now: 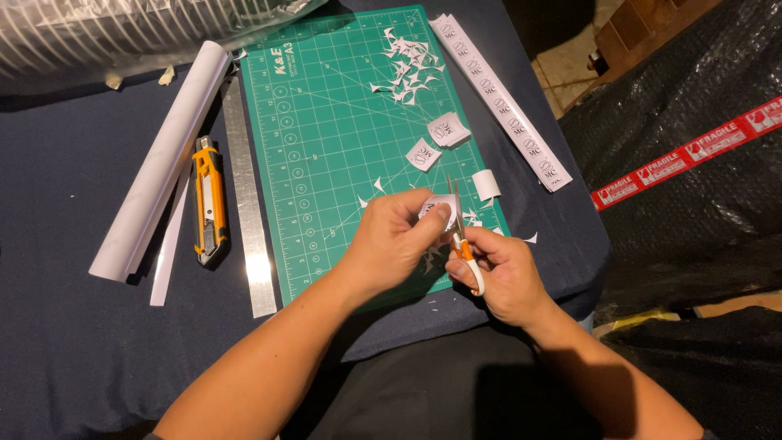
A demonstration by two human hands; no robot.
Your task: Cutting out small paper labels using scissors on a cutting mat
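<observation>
**Two hands, one pair of scissors, one small paper piece**

The left hand (391,240) pinches one small white paper piece (433,208) between thumb and fingers, above the green cutting mat's (326,147) near edge. The right hand (501,273) is closed around one pair of scissors (458,224) — orange-and-white handles toward the person, blades pointing away, long axis nearly upright in view, touching the paper. Two cut labels (440,138) lie on the mat — one knife (209,204), one steel ruler (244,204) to its left.

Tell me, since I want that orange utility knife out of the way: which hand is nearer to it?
Left. The left hand holds a paper piece over the green mat, right of the utility knife. The right hand, holding scissors, is farther right.
</observation>
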